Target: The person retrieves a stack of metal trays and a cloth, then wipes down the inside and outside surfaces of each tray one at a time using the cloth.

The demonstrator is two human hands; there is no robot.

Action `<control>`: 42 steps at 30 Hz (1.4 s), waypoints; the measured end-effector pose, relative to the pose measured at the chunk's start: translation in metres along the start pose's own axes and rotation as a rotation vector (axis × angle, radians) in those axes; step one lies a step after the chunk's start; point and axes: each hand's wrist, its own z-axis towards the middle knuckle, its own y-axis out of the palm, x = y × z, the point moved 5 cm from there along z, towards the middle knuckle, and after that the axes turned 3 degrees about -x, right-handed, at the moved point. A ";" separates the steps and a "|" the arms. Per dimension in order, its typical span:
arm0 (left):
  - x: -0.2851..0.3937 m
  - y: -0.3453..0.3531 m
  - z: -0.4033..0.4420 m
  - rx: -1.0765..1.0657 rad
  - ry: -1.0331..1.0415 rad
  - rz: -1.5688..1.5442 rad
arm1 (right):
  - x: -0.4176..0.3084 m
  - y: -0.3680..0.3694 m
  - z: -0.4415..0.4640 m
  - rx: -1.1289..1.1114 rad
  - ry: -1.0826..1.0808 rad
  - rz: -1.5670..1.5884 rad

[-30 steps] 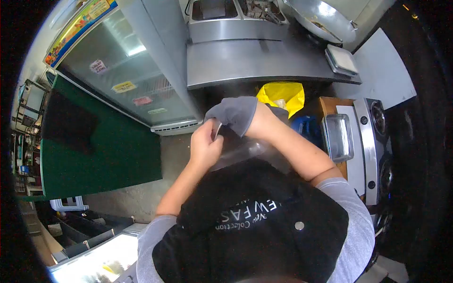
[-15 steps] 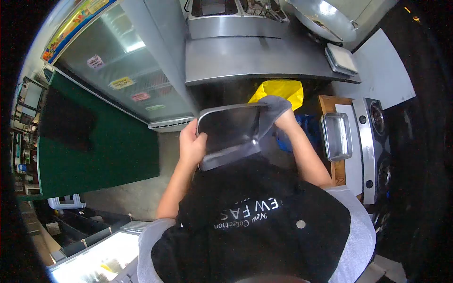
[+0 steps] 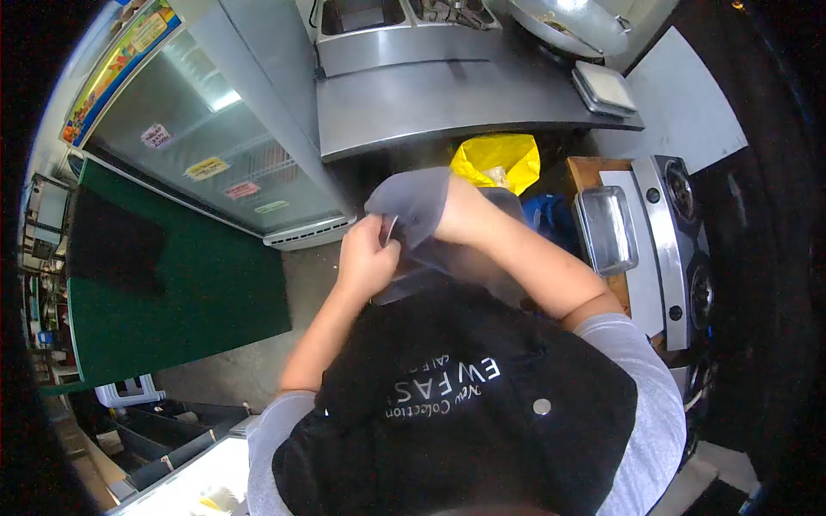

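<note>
By the stainless-steel counter (image 3: 413, 101), your left hand (image 3: 368, 258) grips 1 rectangular tray (image 3: 406, 286), and your right hand (image 3: 465, 211), grip hidden, has brought 1 grey cloth (image 3: 415, 194) to the gripped end.

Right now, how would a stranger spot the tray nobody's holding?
Find the stove on the right, with its round burners. Just left, the shiny rectangular tray overlaps a white sheet. Unlike the held tray, which the grey cloth partly covers, no hand touches it.
</note>
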 end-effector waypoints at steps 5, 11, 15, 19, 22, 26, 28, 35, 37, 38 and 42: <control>-0.011 -0.005 -0.012 0.115 0.018 -0.290 | 0.058 0.007 -0.041 -0.235 0.401 -0.055; -0.032 -0.007 -0.018 0.162 -0.015 -0.531 | 0.127 0.008 -0.108 -0.115 0.491 -0.129; -0.049 0.002 -0.021 0.188 -0.067 -0.736 | 0.158 0.044 -0.158 0.333 0.604 -0.016; -0.062 -0.005 -0.021 0.256 -0.112 -0.712 | 0.161 0.101 -0.188 0.241 0.912 0.005; -0.083 -0.006 -0.023 0.425 -0.252 -0.858 | 0.139 0.145 -0.223 0.308 0.947 0.631; -0.099 -0.006 -0.016 0.398 -0.250 -0.829 | 0.152 0.158 -0.222 0.540 1.047 1.043; -0.085 0.006 -0.004 0.436 -0.192 -0.943 | 0.155 0.151 -0.196 0.959 1.134 1.433; -0.036 0.018 0.038 0.645 0.202 -0.978 | 0.112 0.144 -0.104 0.997 1.200 1.404; -0.022 0.018 0.042 0.677 0.219 -1.030 | 0.105 0.174 -0.102 0.898 1.081 1.477; -0.043 0.030 0.048 0.580 0.223 -1.045 | 0.106 0.185 -0.107 0.898 1.082 1.477; -0.057 0.034 0.060 0.514 0.051 -1.037 | 0.104 0.190 -0.116 0.791 1.108 1.397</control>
